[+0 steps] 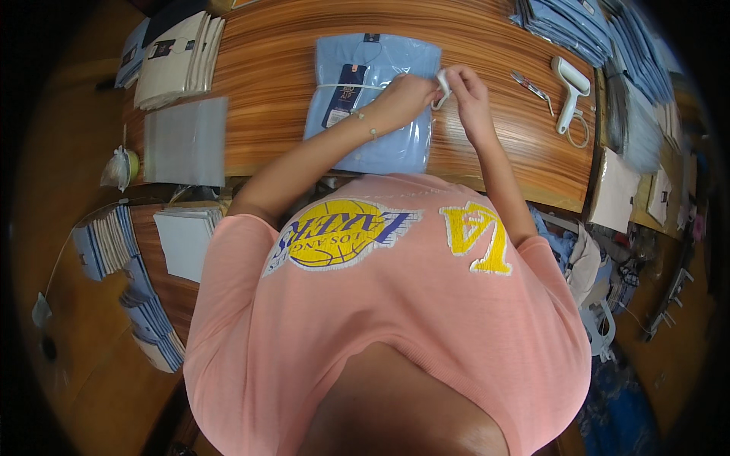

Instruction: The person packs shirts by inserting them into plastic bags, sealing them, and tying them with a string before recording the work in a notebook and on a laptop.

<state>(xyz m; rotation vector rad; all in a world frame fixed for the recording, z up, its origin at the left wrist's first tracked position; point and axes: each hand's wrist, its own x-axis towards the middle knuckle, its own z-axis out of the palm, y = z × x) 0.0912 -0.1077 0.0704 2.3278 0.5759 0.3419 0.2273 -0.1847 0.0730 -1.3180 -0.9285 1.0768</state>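
Folded light blue garments in clear plastic point(380, 156) lie in front of me on the wood-grain table, with a dark hang tag point(344, 102) showing on top. A thin white band point(334, 86) runs across their upper part and passes under my left hand point(401, 101). At the right edge of the bundle, the fingers of that hand pinch a white strip point(442, 80). My right hand point(470, 99) is closed on the same strip from the other side, just off the bundle. Whether strip and band are one piece is hidden by my fingers.
To the right lie small scissors point(532, 87) and a white lint roller point(572, 83). Blue bagged garments point(563, 30) are piled at the far right. At left are beige folded garments point(179, 64), clear plastic bags point(186, 140) and a tape roll point(132, 165), with white sheets point(182, 243) lower down.
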